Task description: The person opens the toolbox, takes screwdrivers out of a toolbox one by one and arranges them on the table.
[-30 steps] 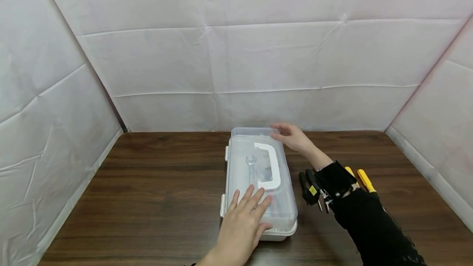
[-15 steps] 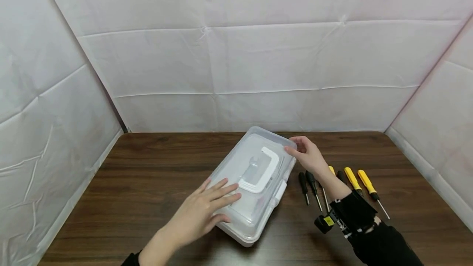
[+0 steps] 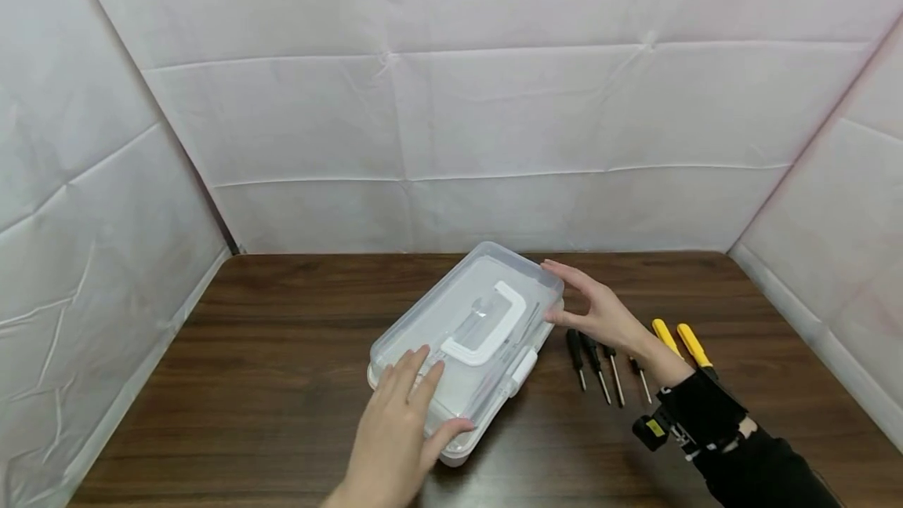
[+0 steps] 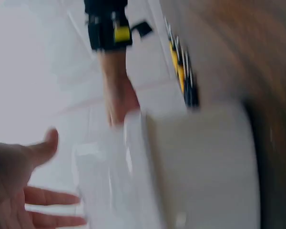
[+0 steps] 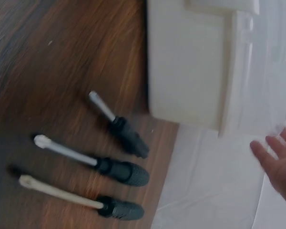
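A white toolbox (image 3: 462, 335) with a clear lid and a white carry handle (image 3: 513, 306) lies at a slant on the table. Through the lid a wrench (image 3: 476, 310) is faintly visible. My left hand (image 3: 395, 422) is at the box's near left end, fingers extended over the lid and thumb apart; in the left wrist view its fingers (image 4: 52, 196) reach to the lid's side. At the far right corner, my right hand (image 3: 600, 308) spreads thumb and fingers about the lid's edge. Whether its fingers (image 5: 271, 145) touch the lid is unclear in the right wrist view.
Several screwdrivers with black handles (image 5: 121, 171) and yellow handles (image 3: 694, 346) lie in a row right of the box, partly under the right forearm. A white latch (image 3: 524, 371) shows on the box's right side. White sheeting (image 3: 494, 116) walls the dark wooden table (image 3: 282, 367).
The toolbox has turned from nearly straight to slanted, its near end swinging left and its latch side now facing right. Both hands moved with it; the right hand has spread wider.
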`<state>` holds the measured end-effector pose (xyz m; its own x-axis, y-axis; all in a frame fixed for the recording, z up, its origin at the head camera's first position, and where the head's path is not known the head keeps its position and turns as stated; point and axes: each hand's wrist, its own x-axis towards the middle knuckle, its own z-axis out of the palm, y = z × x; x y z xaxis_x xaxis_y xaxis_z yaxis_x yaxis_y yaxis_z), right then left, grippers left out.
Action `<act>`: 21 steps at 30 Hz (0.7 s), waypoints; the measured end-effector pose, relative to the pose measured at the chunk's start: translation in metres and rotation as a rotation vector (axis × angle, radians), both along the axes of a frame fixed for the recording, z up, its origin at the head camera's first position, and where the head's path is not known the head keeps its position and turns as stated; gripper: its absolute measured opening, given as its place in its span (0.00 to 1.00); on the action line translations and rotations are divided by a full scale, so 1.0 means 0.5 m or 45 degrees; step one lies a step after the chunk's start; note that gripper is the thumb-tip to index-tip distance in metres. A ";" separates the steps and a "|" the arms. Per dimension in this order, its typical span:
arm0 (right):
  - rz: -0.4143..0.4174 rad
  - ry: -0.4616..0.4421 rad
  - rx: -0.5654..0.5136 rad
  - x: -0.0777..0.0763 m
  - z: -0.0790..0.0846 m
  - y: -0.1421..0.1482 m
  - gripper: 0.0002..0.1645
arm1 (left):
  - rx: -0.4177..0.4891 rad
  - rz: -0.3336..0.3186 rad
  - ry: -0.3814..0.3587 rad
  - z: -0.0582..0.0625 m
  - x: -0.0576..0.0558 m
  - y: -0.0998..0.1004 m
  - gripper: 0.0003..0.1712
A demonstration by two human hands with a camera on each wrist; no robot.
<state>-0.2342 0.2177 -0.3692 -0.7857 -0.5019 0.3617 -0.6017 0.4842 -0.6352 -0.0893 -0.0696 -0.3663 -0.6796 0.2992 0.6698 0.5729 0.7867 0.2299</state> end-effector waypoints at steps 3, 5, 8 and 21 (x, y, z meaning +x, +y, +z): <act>0.047 0.102 0.062 0.010 0.014 -0.008 0.39 | -0.059 0.064 0.050 -0.010 0.012 0.024 0.35; 0.050 0.146 0.077 0.015 0.020 -0.013 0.38 | -0.103 0.091 0.058 -0.015 0.016 0.033 0.33; 0.029 0.181 0.080 0.010 0.009 -0.012 0.36 | -0.140 0.108 0.069 -0.022 0.018 0.038 0.31; -0.256 0.379 0.117 0.060 -0.035 -0.026 0.38 | -0.044 -0.192 0.015 -0.028 -0.024 -0.052 0.28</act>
<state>-0.2041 0.2049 -0.3868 -0.7391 -0.3891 0.5498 -0.6406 0.6582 -0.3954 -0.1013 -0.0955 -0.3801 -0.6174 0.4199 0.6652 0.6875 0.6990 0.1968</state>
